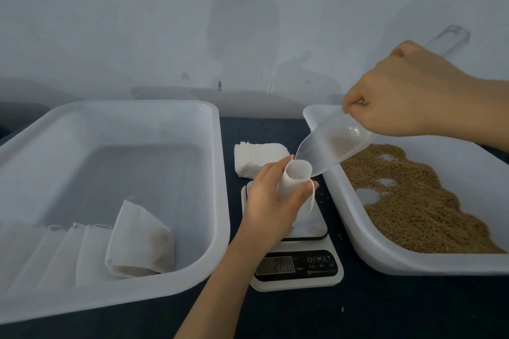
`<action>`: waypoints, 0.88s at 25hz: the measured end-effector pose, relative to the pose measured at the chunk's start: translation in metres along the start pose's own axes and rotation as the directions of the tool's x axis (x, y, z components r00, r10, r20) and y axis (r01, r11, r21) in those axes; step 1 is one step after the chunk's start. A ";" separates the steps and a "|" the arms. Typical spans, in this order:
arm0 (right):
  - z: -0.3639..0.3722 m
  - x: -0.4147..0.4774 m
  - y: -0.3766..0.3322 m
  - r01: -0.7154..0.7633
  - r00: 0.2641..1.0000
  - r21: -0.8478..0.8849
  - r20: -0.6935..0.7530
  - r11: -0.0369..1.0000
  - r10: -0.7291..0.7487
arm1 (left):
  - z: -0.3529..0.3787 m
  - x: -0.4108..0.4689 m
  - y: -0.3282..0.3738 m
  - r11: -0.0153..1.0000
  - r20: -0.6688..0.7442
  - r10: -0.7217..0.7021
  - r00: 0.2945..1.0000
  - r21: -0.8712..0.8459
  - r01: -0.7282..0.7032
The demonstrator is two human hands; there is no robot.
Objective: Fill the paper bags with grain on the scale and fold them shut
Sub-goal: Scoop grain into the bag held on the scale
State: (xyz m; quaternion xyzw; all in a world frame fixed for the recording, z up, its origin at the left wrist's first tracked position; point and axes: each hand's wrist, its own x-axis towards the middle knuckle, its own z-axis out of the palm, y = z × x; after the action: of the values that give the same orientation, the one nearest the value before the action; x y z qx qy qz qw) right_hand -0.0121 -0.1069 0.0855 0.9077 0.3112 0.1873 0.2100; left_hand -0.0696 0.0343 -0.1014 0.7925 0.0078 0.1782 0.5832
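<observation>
My left hand (271, 201) grips a small white paper bag (293, 177) upright over the white kitchen scale (297, 264), its mouth held open and a string hanging from it. My right hand (407, 93) holds a clear plastic scoop (330, 148) by its handle, tilted down with its lip at the bag's mouth. No grain is visible in the scoop. Brown grain (413, 201) lies in the white tray (413, 264) on the right. The scale's display shows digits.
A large white tray (165, 281) on the left holds several filled, folded bags (137, 242) at its near end. A stack of empty white bags (256, 158) lies behind the scale. The table top (385, 305) is dark, and a pale wall stands behind.
</observation>
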 end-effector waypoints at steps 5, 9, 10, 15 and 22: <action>0.012 -0.012 0.004 0.039 0.941 -0.211 -0.320 0.977 -0.106 | -0.002 0.001 -0.001 1.000 -0.013 -0.009 1.000 0.010 0.009; 0.041 -0.019 0.026 -0.129 0.930 -0.060 -0.354 0.990 0.100 | -0.002 0.002 -0.001 1.000 -0.017 -0.022 1.000 0.015 0.022; 0.055 -0.021 0.033 -0.212 0.942 0.012 -0.262 0.977 0.208 | -0.003 0.002 -0.001 1.000 -0.018 -0.020 1.000 0.016 0.020; 0.159 -0.040 0.062 -0.552 0.833 0.305 0.237 0.776 0.499 | -0.003 0.000 0.000 1.000 -0.014 -0.015 1.000 0.016 0.015; 0.214 -0.046 0.059 -0.634 0.734 0.306 0.528 0.710 0.427 | -0.004 0.002 -0.002 1.000 0.001 -0.020 1.000 -0.008 0.020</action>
State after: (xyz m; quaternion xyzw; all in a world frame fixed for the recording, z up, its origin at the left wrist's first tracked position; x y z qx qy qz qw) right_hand 0.0833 -0.2355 -0.0745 0.9990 0.0121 -0.0396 -0.0179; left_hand -0.0687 0.0388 -0.1013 0.7901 0.0148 0.1719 0.5882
